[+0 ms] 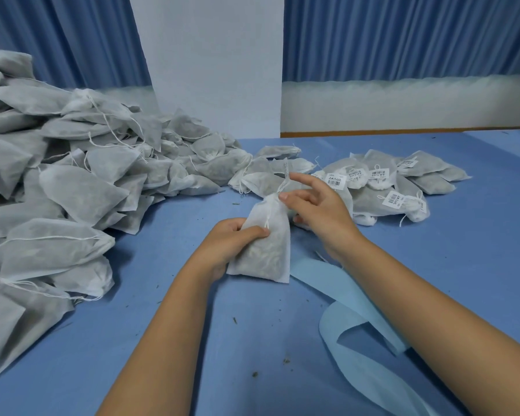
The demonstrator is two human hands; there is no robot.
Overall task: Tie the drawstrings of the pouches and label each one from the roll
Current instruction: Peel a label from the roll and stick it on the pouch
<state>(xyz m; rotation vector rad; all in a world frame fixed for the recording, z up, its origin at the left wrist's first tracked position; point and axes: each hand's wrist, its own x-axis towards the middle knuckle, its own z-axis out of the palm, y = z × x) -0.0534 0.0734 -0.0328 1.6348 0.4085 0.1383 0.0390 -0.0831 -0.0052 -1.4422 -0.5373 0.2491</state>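
Blue cloth covered the table [192, 340]. My left hand [227, 244] clutched a filled white pouch [266, 244] at its middle, while my right hand [318, 210] pinched the gathered neck, forefinger raised beside a label strip [286, 172]. Labelled pouches [382, 187] lay beyond, unlabelled ones [72, 175] heaped left.

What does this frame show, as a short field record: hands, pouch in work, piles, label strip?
left hand: grips the body of the pouch
right hand: at the pouch neck, pinching a label or string there; which one is unclear
unlabelled pile: large, on the left
labelled pile: smaller, far right, barcode labels visible
strip: pale blue, loose on the table under the right forearm
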